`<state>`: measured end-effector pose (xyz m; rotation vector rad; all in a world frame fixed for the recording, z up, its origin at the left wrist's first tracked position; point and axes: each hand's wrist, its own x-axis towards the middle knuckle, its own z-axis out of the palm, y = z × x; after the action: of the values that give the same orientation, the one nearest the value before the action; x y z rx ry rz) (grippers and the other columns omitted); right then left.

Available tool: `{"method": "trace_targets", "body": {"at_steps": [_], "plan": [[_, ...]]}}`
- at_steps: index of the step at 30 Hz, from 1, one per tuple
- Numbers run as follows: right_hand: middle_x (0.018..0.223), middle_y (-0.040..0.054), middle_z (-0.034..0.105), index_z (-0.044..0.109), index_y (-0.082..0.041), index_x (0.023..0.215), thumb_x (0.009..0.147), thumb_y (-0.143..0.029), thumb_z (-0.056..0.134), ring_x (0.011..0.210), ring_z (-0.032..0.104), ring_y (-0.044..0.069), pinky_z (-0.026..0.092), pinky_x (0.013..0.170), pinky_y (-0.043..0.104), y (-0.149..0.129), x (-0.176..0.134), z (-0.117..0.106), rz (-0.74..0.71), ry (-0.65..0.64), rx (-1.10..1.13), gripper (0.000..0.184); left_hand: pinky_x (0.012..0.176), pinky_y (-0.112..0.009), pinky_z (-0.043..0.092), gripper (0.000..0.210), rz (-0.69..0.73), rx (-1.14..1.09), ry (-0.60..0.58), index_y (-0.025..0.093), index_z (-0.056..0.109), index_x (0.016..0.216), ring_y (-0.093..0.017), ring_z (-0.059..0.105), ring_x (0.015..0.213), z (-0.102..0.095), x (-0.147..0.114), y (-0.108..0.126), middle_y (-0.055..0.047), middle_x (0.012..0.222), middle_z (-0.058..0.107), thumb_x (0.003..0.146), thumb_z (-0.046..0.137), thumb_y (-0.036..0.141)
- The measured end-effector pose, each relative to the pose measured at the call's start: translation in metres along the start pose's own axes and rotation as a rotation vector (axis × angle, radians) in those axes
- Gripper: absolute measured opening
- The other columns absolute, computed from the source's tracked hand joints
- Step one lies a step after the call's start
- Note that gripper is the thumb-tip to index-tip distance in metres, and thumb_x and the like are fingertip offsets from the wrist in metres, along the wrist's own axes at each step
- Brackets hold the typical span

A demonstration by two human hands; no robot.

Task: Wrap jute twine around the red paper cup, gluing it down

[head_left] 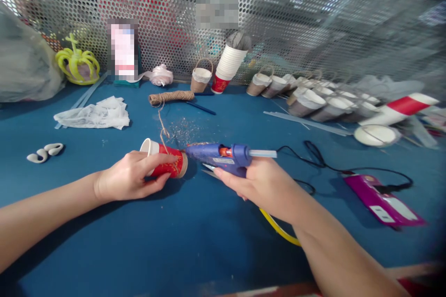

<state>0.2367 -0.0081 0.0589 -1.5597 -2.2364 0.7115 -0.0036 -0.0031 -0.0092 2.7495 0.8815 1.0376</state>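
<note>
My left hand (130, 174) is wrapped round a red paper cup (181, 163) with a white rim, which lies tipped on its side. A strand of twine (162, 123) runs from a brown twine roll (170, 97) down to the cup. My right hand (266, 183) grips a blue hot glue gun (237, 158), its nozzle close to the base end of the cup. A clear glue stick (263, 153) sticks out of the gun's back. Below the gun show scissor blades (211, 168) and a yellow handle (278, 232); my right hand hides the rest, so I cannot tell whether it holds them.
Stacked paper cups (230, 62) and a twine-wrapped cup (201, 79) stand along the perforated metal screen (167, 18). More handled cups (306, 100) crowd the back right. A black cord (317, 158) loops to a purple power strip (379, 199). Crumpled white material (94, 113) lies left.
</note>
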Motion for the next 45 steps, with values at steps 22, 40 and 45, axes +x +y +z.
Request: {"method": "trace_targets", "body": {"at_steps": [22,40,45], "plan": [[0.039,-0.0061,0.042,0.04,-0.022,0.052,0.078,-0.026,0.05,0.035,0.037,0.008,0.033,0.037,0.023,0.007,-0.011,-0.002,-0.099,0.036,-0.083,0.028,0.04,-0.014,0.036,0.024,-0.087,-0.087,-0.006,0.013,0.054,0.105,-0.005,0.048,0.038,0.0,0.001,0.0,0.005,0.055,0.062,0.082,0.052,0.016],[0.058,-0.0012,0.055,0.05,-0.021,0.065,0.079,-0.029,0.051,0.051,0.047,0.013,0.041,0.047,0.023,0.01,-0.02,-0.001,-0.13,-0.002,-0.131,0.017,0.059,-0.017,0.051,0.027,-0.249,-0.245,-0.025,0.012,0.053,0.108,-0.008,0.063,0.059,0.0,0.002,0.0,-0.004,0.082,0.072,0.082,0.052,0.017],[0.058,-0.0013,0.055,0.05,-0.021,0.066,0.081,-0.03,0.05,0.051,0.049,0.013,0.041,0.049,0.024,0.011,-0.021,0.001,-0.129,-0.032,-0.147,0.017,0.054,-0.016,0.049,0.027,-0.292,-0.187,-0.015,0.012,0.055,0.107,-0.009,0.063,0.059,0.001,0.001,-0.001,-0.002,0.077,0.07,0.081,0.053,0.019]]}}
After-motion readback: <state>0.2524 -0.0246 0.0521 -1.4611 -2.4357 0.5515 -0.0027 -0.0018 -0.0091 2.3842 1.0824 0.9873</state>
